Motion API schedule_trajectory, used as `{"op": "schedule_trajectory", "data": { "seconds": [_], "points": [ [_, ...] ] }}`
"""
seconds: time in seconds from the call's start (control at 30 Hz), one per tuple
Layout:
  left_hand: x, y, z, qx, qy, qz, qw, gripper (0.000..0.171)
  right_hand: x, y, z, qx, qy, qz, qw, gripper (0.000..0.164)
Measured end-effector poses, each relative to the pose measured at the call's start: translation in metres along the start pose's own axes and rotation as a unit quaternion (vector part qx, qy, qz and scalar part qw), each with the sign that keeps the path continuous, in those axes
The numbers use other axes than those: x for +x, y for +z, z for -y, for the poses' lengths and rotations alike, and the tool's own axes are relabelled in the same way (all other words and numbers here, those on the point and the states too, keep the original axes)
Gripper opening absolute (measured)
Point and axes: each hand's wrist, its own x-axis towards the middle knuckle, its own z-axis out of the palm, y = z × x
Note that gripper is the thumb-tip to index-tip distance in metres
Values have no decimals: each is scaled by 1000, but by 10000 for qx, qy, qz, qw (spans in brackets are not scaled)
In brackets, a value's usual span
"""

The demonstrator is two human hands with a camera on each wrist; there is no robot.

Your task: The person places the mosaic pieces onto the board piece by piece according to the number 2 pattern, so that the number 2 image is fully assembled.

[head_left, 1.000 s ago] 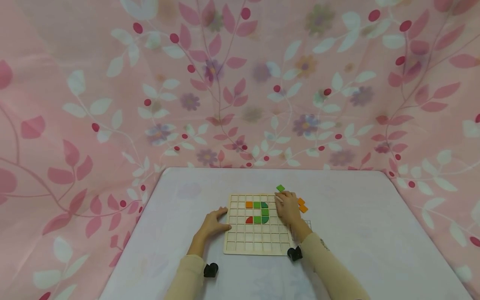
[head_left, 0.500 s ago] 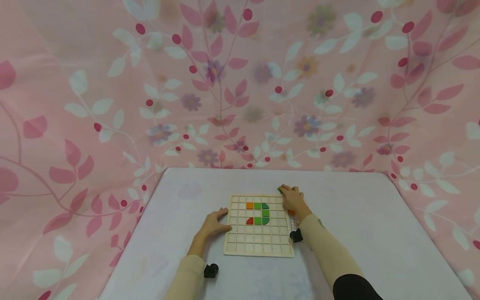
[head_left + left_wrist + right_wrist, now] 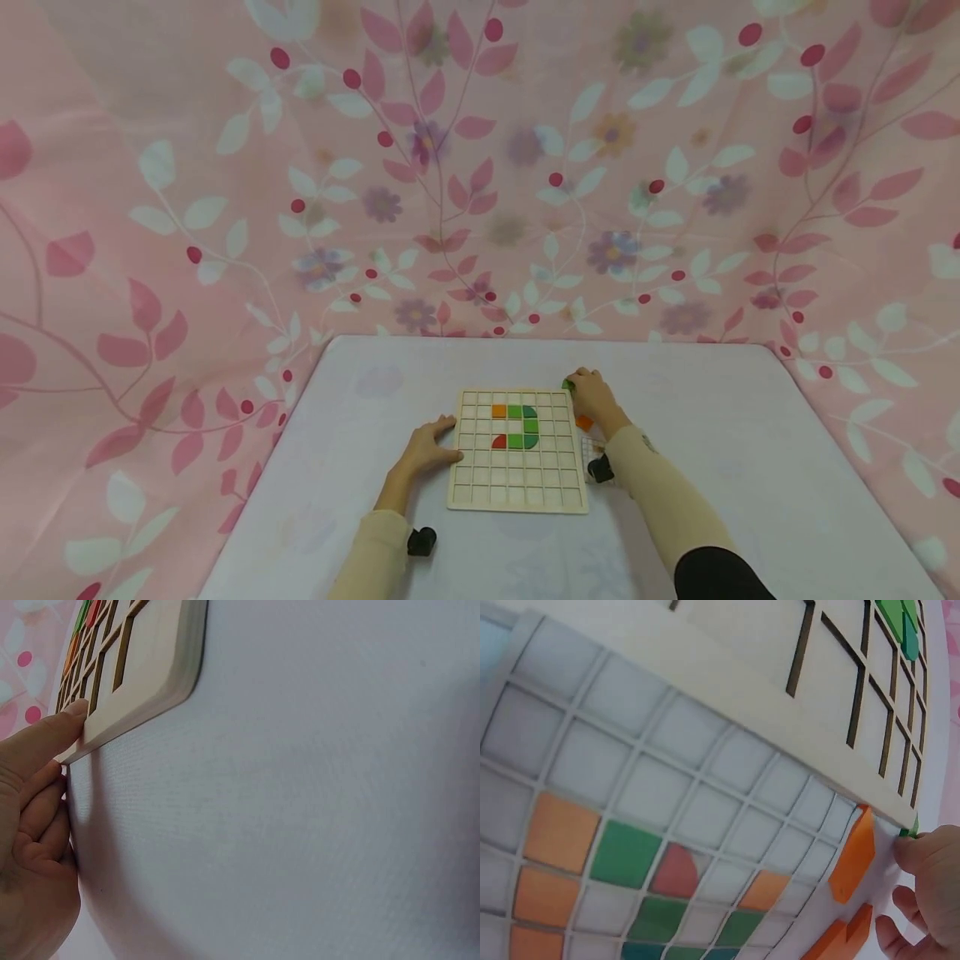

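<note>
A square wooden grid board (image 3: 487,483) lies on the table. Its cells hold an orange square (image 3: 499,412), several green tiles and a red quarter-round (image 3: 499,442). My left hand (image 3: 426,448) rests against the board's left edge, thumb apart from the fingers; in the left wrist view the thumb (image 3: 45,739) touches the rim. Beside the far right corner, my right hand (image 3: 594,398) pinches a green tile (image 3: 567,385) between thumb and fingertips. The fingers hide most of that tile; a sliver of green shows in the right wrist view.
Loose orange tiles (image 3: 853,855) lie right of the board, partly under the right hand in the head view. A printed pattern card (image 3: 615,757) with coloured shapes lies along the board's right edge. Behind the white table (image 3: 690,417) hangs a pink floral cloth (image 3: 480,167).
My right hand moved from the board's right edge out to the loose green tile at the back, then drew that tile slightly nearer to the board's corner. The left hand stayed in place.
</note>
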Motion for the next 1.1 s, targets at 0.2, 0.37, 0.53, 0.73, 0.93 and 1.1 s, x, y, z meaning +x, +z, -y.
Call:
{"op": "schedule_trajectory", "data": {
  "seconds": [0.2, 0.37, 0.53, 0.73, 0.93, 1.1],
  "points": [
    [0, 0, -1, -3, -52, -12, 10000, 72, -5, 1, -4, 877, 218, -303, 9954, 38],
    [0, 0, 1, -72, -82, -54, 9999, 72, -7, 1, 2, 404, 15, -49, 9992, 38],
    [1, 0, 1, -88, 3, -25, 10000, 72, -6, 0, 5, 344, 159, 170, 9991, 39],
    [0, 1, 0, -163, 15, -7, 9999, 73, -9, -2, 0, 506, 358, 116, 9980, 34],
    [-1, 0, -1, -168, 13, -75, 9998, 73, -15, -2, -10, 819, -78, -238, 9963, 30],
    [-2, 0, -2, -118, -29, -48, 9999, 73, -18, 2, -16, 684, -317, -715, 9946, 29]
  ]
}}
